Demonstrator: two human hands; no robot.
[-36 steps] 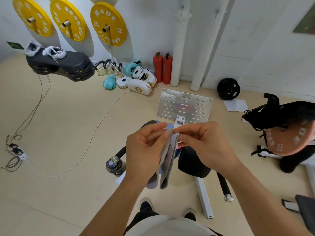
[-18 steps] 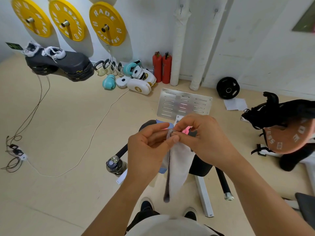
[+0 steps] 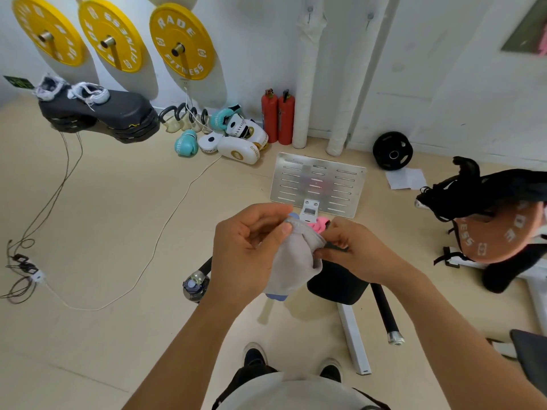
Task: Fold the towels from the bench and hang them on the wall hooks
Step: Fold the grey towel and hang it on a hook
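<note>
Both hands, left (image 3: pixel 247 253) and right (image 3: pixel 356 253), pinch the grey towel (image 3: pixel 293 261): light, limp, best held at top-edge corners.

The nearest yellow weight plate (image 3: pixel 181 42) on the wall reads "RADE FITNESS", the middle yellow plate (image 3: pixel 110 34) shows "FITNESS", and the orange plate (image 3: pixel 500 232) at the right edge shows "ADE" and "ESS"; print on the boxing gear is too blurred to read.

Pale grey towel (image 3: pixel 293 261), pink cloth (image 3: pixel 318 225) behind it, yellow weight plates (image 3: pixel 181 44) with white lettering, red fire extinguishers (image 3: pixel 277 116), teal boxing gloves (image 3: pixel 186 142), black bench pad (image 3: pixel 337 284), beige floor (image 3: pixel 118 208).
</note>
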